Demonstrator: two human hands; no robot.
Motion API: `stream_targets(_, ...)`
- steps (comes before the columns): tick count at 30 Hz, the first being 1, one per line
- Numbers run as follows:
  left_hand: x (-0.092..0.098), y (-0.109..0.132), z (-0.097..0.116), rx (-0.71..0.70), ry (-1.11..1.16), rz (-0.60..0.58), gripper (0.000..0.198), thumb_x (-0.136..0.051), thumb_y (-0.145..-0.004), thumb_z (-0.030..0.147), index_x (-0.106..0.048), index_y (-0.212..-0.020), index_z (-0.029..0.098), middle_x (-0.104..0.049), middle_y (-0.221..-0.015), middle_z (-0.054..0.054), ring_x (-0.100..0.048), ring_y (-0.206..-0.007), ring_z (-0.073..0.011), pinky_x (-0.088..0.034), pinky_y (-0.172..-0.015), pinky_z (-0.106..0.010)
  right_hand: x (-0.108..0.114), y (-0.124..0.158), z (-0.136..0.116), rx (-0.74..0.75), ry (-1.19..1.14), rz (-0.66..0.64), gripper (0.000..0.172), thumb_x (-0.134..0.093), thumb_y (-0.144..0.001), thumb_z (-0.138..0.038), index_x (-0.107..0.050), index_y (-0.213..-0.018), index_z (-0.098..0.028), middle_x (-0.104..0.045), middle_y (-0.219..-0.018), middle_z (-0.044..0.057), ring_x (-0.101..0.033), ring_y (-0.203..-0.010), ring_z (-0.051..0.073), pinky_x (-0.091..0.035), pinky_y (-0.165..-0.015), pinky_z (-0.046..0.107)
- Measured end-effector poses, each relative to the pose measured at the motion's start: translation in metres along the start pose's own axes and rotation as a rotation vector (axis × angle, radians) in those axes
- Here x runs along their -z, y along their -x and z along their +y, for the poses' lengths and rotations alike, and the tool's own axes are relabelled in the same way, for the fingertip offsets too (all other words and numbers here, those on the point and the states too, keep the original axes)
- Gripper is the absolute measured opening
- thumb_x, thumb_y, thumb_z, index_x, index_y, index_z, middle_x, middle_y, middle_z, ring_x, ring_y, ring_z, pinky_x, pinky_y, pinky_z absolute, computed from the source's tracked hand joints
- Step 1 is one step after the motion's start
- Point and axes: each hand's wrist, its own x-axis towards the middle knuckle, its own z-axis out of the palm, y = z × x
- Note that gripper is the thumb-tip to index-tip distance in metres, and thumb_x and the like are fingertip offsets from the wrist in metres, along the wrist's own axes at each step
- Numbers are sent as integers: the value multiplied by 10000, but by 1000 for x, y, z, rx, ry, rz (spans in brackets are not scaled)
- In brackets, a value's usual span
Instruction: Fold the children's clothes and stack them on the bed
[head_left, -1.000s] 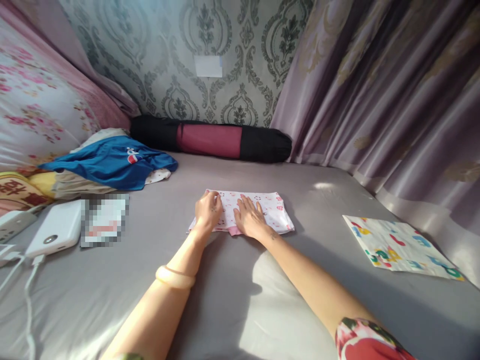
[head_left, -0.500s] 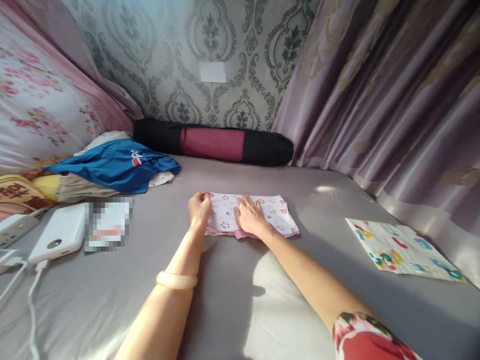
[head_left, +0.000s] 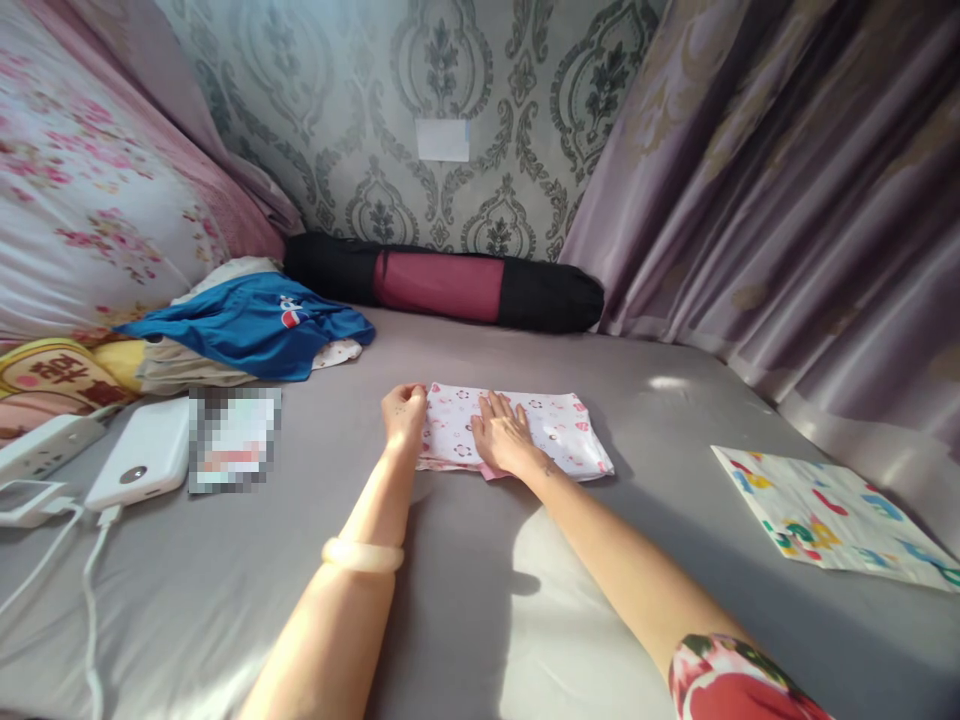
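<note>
A folded white cloth (head_left: 559,445) with small pink and red prints lies flat on the grey bed sheet in front of me. My left hand (head_left: 405,412) is closed on its left edge, thumb and fingers pressed together there. On top of the cloth, left of its middle, my right hand (head_left: 504,435) rests palm down with the fingers spread. A bit of plain pink fabric (head_left: 493,472) sticks out from under the cloth's near edge by the right wrist.
At right lies a flat, colourfully printed cloth (head_left: 832,515). A black and maroon roll bag (head_left: 439,285) lies along the wall. To the left are a blue garment (head_left: 247,320), a white power bank (head_left: 142,455) with a cable, a power strip (head_left: 49,447) and a blurred-out item (head_left: 236,440).
The view has turned a little, so the surroundings sit further right. Both hands have shifted slightly left relative to the bed, and my right hand stays flat on the cloth.
</note>
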Motion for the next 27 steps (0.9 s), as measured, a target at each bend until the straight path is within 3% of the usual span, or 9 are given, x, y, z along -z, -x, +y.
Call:
stream_targets(5,2,4,8,42,35,15,234,-546,-617,261,-692,-760,148,-678,-726,-73,-626,-711,-197,-481,-655,-298,5,-8,-14,34,-2,14,557,-258,-992,-318,-354,-1475,-58,-260,-1569,180,-184,-1460,281,-125,-1163,503)
stream_targets(13,5,4,18,93,102,24,190,-552,-618,244,-667,-733,144,-660,-706,-58,-614,-690,-174,-471,-637,-277,-12,-14,-23,23,-34,72,536,-248,-1000,-332,-390,-1466,-107,-313,-1558,128,-223,-1450,250,-100,-1174,491)
stream_targets(20,8,5,27,192,213,51,138,-579,-637,211,-645,-741,148,-653,-708,-43,-613,-698,-151,-466,-644,-262,-11,-14,-24,19,-18,71,529,-264,-1000,-321,-391,-1462,-96,-319,-1553,139,-234,-1444,262,-110,-1169,503)
stream_targets(27,15,4,33,299,380,74,58,-629,-669,167,-616,-722,148,-648,-702,-25,-602,-638,-103,-445,-614,-221,-8,-20,-44,82,-44,21,553,-261,-992,-329,-364,-1471,-72,-285,-1564,160,-198,-1455,272,-128,-1166,507)
